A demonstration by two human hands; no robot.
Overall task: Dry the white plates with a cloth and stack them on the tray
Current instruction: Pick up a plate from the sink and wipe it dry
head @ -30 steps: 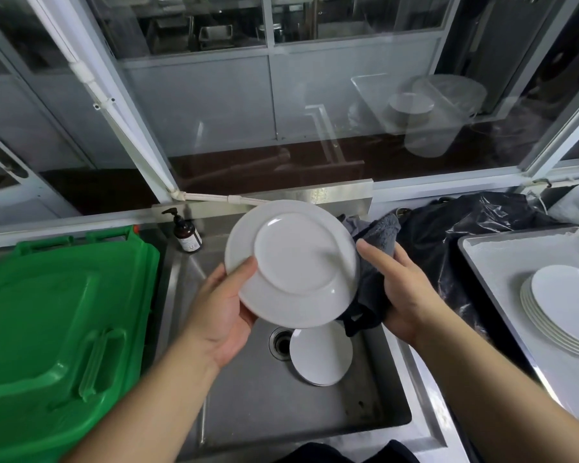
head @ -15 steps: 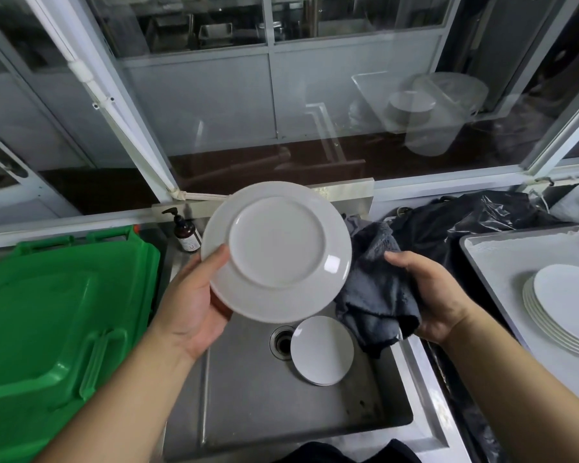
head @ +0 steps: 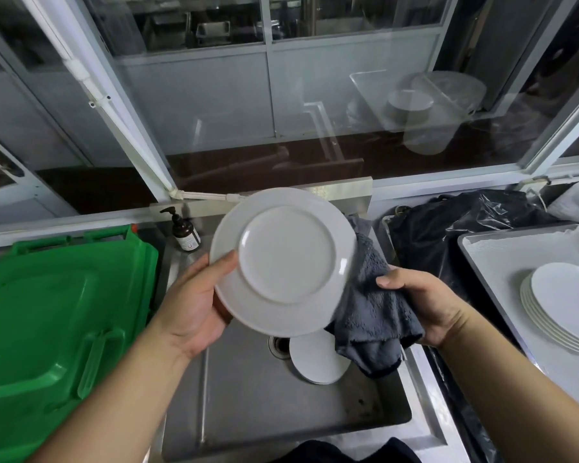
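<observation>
Plate (head: pixel 284 262), underside facing the camera, tilted above the sink (head: pixel 248 406); left hand (head: pixel 194 305) grips its left rim, right hand (head: pixel 425 305) clutches grey cloth (head: pixel 371 315) just right.

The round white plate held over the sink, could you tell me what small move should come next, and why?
Probably bring the grey fleecy cloth, bunched in the right hand, back onto the round white plate. The left hand holds the plate by its rim, underside toward the camera, over the steel sink, and the cloth sits beside and behind it, not wiping that underside.
</observation>
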